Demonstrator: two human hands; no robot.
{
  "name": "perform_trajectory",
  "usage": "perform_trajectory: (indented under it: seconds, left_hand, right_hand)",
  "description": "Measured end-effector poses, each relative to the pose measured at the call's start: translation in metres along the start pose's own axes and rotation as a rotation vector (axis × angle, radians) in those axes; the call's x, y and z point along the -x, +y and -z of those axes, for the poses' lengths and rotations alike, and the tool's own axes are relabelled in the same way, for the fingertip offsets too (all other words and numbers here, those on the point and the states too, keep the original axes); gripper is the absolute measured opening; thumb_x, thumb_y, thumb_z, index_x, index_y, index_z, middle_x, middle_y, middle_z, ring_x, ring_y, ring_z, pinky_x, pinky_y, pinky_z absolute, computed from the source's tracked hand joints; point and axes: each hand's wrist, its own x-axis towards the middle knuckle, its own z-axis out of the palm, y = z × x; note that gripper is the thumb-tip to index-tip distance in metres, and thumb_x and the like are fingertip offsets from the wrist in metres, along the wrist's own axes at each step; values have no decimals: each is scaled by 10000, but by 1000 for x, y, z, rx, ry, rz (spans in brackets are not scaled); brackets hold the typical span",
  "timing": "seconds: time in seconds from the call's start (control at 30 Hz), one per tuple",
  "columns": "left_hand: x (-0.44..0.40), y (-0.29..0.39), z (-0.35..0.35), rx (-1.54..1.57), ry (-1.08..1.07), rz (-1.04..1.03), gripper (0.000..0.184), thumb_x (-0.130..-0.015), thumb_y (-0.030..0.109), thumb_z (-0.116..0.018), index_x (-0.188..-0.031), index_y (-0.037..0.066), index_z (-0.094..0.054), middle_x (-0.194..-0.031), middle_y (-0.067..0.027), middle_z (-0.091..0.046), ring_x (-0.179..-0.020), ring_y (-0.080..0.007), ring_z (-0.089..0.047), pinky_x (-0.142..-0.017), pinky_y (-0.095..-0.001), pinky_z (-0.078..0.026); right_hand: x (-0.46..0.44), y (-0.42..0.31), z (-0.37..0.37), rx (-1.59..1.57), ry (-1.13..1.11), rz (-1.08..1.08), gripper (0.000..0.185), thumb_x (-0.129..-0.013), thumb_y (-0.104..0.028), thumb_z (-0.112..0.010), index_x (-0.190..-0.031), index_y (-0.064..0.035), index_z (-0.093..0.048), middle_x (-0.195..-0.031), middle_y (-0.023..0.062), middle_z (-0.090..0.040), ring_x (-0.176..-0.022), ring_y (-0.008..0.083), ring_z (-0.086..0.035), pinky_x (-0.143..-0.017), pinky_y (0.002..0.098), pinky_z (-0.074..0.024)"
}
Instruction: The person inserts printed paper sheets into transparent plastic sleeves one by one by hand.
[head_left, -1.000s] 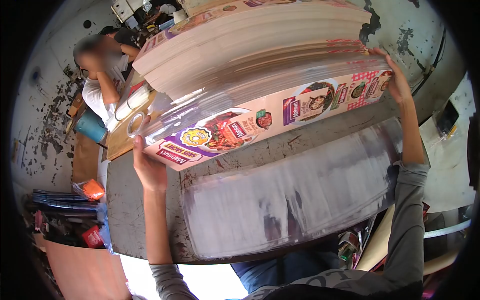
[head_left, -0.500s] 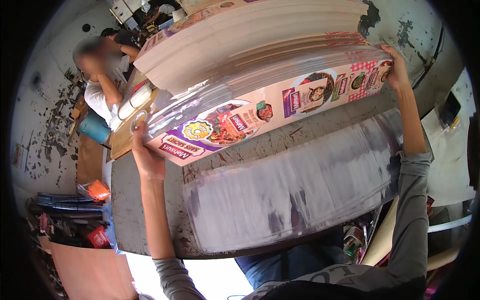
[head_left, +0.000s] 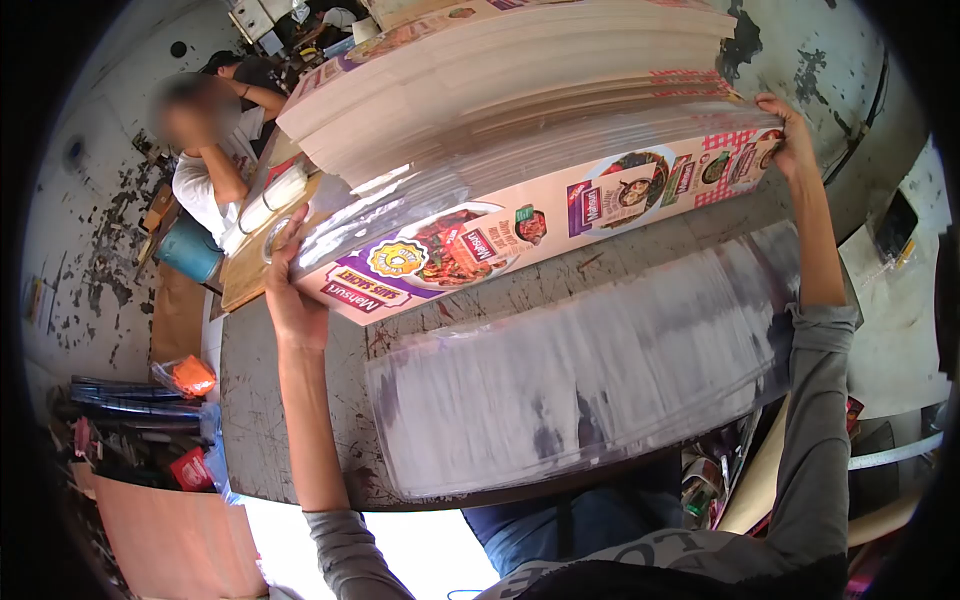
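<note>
A long printed Mahsuri card strip with food pictures faces me, at the near side of a tall pile of strips. My left hand is closed around its left end, thumb and fingers at the edge. At the far right end my right hand grips the other corner, its fingers curled over the top edge. Whether the hands hold only the front strip or several with it, I cannot tell. Closer to me, a clear plastic sheet stack lies on the dark worktable.
Left of the pile stands a wooden board with a tape roll near it. A person sits beyond, near a teal bucket. Rolled materials and an orange bag lie at lower left.
The left end of the printed strip and my left hand have shifted slightly up. My right hand keeps its hold on the far end. The view has moved a little.
</note>
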Motion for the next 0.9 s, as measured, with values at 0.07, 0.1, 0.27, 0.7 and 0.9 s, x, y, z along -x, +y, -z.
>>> perform_trajectory:
  seconds: [0.07, 0.1, 0.27, 0.7, 0.9]
  left_hand:
    - [0, -5, 0, -148, 59, -144, 455, -868, 249, -428, -1258, 15, -453, -1255, -140, -467, -1148, -235, -459, -973, -338, -348]
    - [-2, -8, 1, -293, 114, -290, 446, -894, 282, -417, -1267, 39, -453, -1307, -136, -427, -1189, -244, -427, -1000, -360, -321]
    - [15, 22, 8, -1441, -57, -1054, 473, -920, 429, -337, -1111, 80, -594, -1263, -107, -497, -1210, -274, -430, -1056, -447, -190]
    - [36, 13, -44, -1622, -125, -816, 554, -671, 295, -740, -1144, 73, -554, -1086, -107, -586, -996, -291, -544, -906, -389, -392]
    - [29, 3, -26, -1728, -42, -898, 661, -644, 392, -743, -1167, 65, -508, -1137, -115, -541, -1126, -265, -471, -979, -438, -298]
  right_hand:
    - [4, 0, -9, 8, 118, 3, 289, -715, -236, -632, -961, -86, -624, -943, 39, -589, -888, 165, -534, -788, 297, -419]
    - [4, 0, -12, 8, 117, 5, 289, -715, -236, -632, -961, -86, -624, -943, 39, -589, -888, 165, -534, -788, 297, -419]
    - [14, -2, -31, 54, 221, -14, 402, -742, -343, -654, -1036, -75, -597, -948, 39, -596, -862, 155, -551, -773, 281, -416]
    - [12, 4, -23, 80, 261, 57, 365, -748, -352, -631, -973, -65, -610, -845, 36, -609, -700, 124, -560, -579, 273, -414]
    - [6, 7, -25, 128, 314, 125, 334, -743, -347, -613, -925, -67, -623, -787, 26, -604, -583, 113, -548, -373, 347, -334]
